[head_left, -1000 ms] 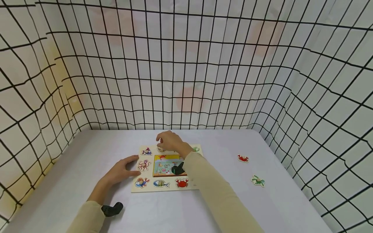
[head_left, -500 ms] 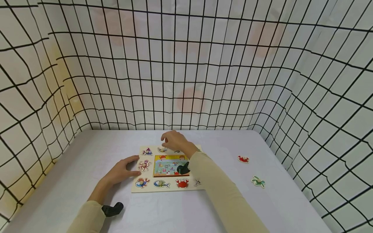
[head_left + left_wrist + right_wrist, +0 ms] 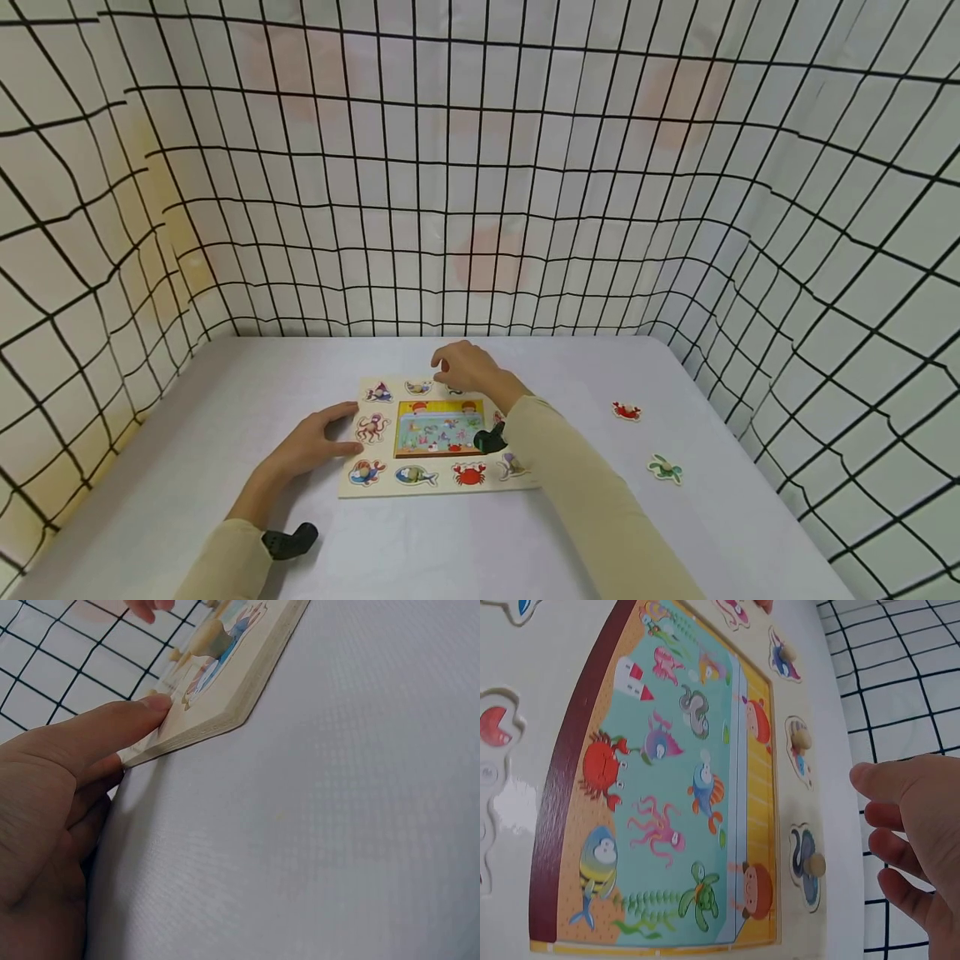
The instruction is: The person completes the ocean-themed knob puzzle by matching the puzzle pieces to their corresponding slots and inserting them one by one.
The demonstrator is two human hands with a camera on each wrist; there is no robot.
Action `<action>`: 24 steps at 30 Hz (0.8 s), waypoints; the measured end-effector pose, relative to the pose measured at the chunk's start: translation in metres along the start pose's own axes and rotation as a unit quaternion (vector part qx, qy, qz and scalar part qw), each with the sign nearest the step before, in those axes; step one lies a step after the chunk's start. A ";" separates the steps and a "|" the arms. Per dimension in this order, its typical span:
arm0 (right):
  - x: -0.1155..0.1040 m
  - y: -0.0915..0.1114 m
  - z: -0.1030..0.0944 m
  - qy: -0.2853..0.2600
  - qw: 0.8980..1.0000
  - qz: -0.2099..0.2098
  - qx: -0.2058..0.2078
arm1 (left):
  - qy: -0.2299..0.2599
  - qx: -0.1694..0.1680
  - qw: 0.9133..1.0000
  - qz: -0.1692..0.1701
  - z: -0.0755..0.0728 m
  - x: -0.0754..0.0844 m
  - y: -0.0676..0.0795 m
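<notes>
A wooden puzzle board point(image 3: 448, 465) with sea animal pieces lies on the table, a sea scene in its middle. My left hand point(image 3: 313, 440) rests at its left side; in the left wrist view the thumb point(image 3: 124, 724) touches the board's edge. Over the far edge hovers my right hand point(image 3: 467, 367), its fingers loosely bent and holding nothing. Closest to it in the right wrist view are a dark, curled piece point(image 3: 808, 881) with a wooden knob and a fish piece point(image 3: 801, 761). In the head view the right hand and forearm hide part of the board's right side.
On the table to the right lie a loose red crab piece point(image 3: 626, 411) and a loose green turtle piece point(image 3: 665, 468). Black netting point(image 3: 480, 208) on white walls encloses the table's back and sides. Each wrist wears a small black device.
My right hand has shifted to the right along the board's far edge, uncovering more of the top pieces and the sea scene. The left hand has stayed in place.
</notes>
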State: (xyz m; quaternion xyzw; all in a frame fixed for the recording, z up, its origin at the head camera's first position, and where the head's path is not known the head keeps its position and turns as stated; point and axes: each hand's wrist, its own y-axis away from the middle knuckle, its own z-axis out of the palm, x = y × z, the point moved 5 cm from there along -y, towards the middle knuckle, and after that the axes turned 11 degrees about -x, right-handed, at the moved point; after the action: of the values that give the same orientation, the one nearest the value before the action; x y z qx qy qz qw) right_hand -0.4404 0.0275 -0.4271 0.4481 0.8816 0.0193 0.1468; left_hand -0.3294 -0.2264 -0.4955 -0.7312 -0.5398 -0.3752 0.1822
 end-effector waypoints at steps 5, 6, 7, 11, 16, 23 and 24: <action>0.009 0.005 0.000 -0.002 1.000 0.004 0.005 | 0.000 0.003 1.000 0.001 0.000 0.001 0.001; 0.010 0.005 0.000 -0.002 1.000 0.005 0.006 | 0.000 0.003 1.000 0.001 0.000 0.001 0.001; 0.012 0.006 0.000 -0.002 1.000 0.005 0.006 | 0.000 0.003 1.000 0.002 0.000 0.001 0.001; 0.019 0.010 -0.001 -0.001 1.000 0.004 0.005 | 0.002 0.004 1.000 0.002 0.001 -0.001 0.001; 0.028 0.017 -0.002 -0.007 1.000 0.003 0.010 | -0.002 0.006 1.000 0.002 0.001 -0.001 0.001; 0.040 0.025 -0.005 -0.029 0.999 -0.006 0.022 | -0.001 0.006 1.000 -0.005 0.001 -0.001 0.000; 0.042 0.026 -0.006 -0.034 0.999 -0.011 0.024 | -0.001 0.006 1.000 -0.005 0.001 -0.001 0.000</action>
State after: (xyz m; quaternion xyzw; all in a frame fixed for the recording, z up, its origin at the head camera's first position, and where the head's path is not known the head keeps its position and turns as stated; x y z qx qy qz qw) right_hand -0.4452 0.0772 -0.4277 0.4426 0.8810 -0.0189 0.1659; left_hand -0.3292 -0.2264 -0.4970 -0.7277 -0.5458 -0.3722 0.1843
